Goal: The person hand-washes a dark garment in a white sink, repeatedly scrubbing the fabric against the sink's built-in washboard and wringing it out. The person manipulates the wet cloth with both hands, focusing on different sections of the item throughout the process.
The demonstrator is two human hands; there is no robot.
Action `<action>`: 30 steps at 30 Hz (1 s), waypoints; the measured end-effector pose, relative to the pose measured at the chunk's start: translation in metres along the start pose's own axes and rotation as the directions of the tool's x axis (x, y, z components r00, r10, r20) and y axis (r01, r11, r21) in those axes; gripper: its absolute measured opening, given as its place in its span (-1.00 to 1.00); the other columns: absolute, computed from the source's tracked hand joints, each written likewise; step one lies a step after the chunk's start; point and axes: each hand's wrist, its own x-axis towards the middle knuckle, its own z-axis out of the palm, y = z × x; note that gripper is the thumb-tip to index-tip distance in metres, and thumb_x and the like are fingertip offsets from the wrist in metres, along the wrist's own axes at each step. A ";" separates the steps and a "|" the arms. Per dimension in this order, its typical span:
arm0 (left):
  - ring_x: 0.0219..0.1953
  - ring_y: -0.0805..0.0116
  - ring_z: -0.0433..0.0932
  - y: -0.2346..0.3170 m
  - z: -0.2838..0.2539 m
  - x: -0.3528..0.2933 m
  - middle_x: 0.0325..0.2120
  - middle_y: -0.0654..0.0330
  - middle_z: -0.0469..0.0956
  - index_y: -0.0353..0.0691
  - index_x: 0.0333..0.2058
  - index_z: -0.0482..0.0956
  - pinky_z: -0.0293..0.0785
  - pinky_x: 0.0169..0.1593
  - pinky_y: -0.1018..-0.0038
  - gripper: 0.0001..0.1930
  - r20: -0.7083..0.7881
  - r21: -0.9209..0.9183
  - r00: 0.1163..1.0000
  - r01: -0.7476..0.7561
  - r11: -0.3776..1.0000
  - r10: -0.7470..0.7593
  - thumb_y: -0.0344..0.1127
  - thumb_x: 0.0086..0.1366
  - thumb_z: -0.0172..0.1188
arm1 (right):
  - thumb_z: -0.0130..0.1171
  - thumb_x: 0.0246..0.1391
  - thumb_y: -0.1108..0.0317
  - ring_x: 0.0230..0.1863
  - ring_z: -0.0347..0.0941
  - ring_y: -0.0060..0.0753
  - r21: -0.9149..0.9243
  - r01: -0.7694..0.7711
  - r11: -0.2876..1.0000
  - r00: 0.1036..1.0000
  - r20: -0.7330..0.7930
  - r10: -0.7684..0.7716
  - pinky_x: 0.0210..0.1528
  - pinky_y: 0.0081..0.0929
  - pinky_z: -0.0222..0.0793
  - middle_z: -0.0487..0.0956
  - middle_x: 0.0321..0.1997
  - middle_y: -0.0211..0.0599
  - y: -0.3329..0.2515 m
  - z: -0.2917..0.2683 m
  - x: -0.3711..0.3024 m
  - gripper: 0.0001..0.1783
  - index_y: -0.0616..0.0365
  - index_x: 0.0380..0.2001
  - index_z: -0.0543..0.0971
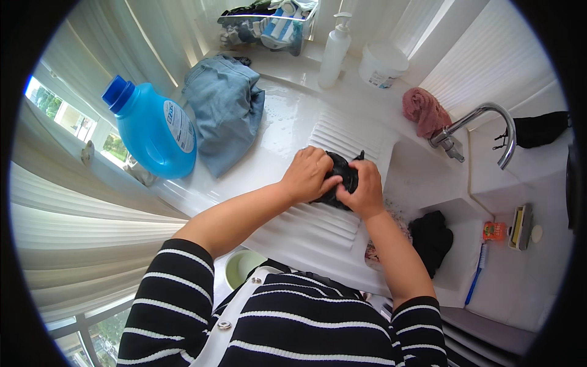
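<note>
A bunched black cloth (348, 177), dark and wet-looking, lies on the ridged white washboard (333, 229) beside the sink. My left hand (309, 174) grips its left side with curled fingers. From the right, my right hand (363, 191) closes on the same cloth, and the two thumbs nearly meet over it. The cloth's exact kind cannot be made out. To the right, in the white sink basin (413, 168), another black cloth (431, 238) hangs near the inner wall, and a patterned pinkish cloth shows partly behind my right forearm.
A blue detergent bottle (156, 128) and folded light-blue jeans (225, 110) stand at the left. Behind are a pump bottle (334, 55), a white tub (382, 64) and a basket of clothes (287, 27). A pink towel (423, 110), curved faucet (489, 110) and blue brush (476, 275) are right.
</note>
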 end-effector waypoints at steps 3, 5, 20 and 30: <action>0.05 0.02 0.34 -0.003 0.016 0.029 -0.07 0.05 0.46 -0.17 -0.04 0.51 0.24 0.06 0.11 -0.52 -0.255 0.244 0.952 0.232 0.941 -0.169 0.07 0.23 0.22 | 0.33 -0.22 0.12 0.23 0.27 0.07 -0.227 -0.266 0.937 0.964 -0.073 0.256 0.21 -0.10 0.26 0.46 0.10 0.01 0.018 0.016 0.024 -0.37 0.13 -0.02 0.51; 0.08 -0.01 0.33 0.006 0.013 0.030 -0.03 0.02 0.45 -0.20 -0.03 0.52 0.24 0.09 0.09 -0.49 -0.121 0.218 0.961 0.272 0.937 -0.250 0.07 0.21 0.24 | 0.33 -0.22 0.02 0.26 0.25 0.14 -0.099 -0.313 0.945 0.940 0.109 0.323 0.26 -0.06 0.21 0.39 0.21 0.12 0.030 0.011 0.015 -0.38 0.20 -0.10 0.55; -0.02 -0.05 0.41 0.002 0.016 0.062 -0.11 0.02 0.51 -0.23 -0.25 0.57 0.30 0.04 0.09 -0.55 0.028 0.188 0.970 0.234 0.954 -0.243 0.10 0.19 0.25 | 0.41 -0.32 0.05 0.26 0.22 0.14 -0.079 -0.353 0.932 0.932 0.062 0.358 0.24 0.02 0.19 0.39 0.22 -0.05 0.031 0.002 0.027 -0.36 0.12 -0.10 0.55; -0.28 0.01 0.41 0.016 0.008 0.022 -0.40 0.06 0.43 -0.24 -0.48 0.45 0.33 -0.18 0.18 -0.59 0.082 -0.038 0.991 -0.105 0.994 0.108 0.05 0.18 0.23 | 0.39 -0.40 0.09 -0.23 0.40 -0.03 -0.037 -0.016 0.999 0.997 0.079 0.019 -0.15 -0.13 0.29 0.48 -0.26 -0.24 0.004 -0.007 -0.009 -0.53 0.07 -0.43 0.43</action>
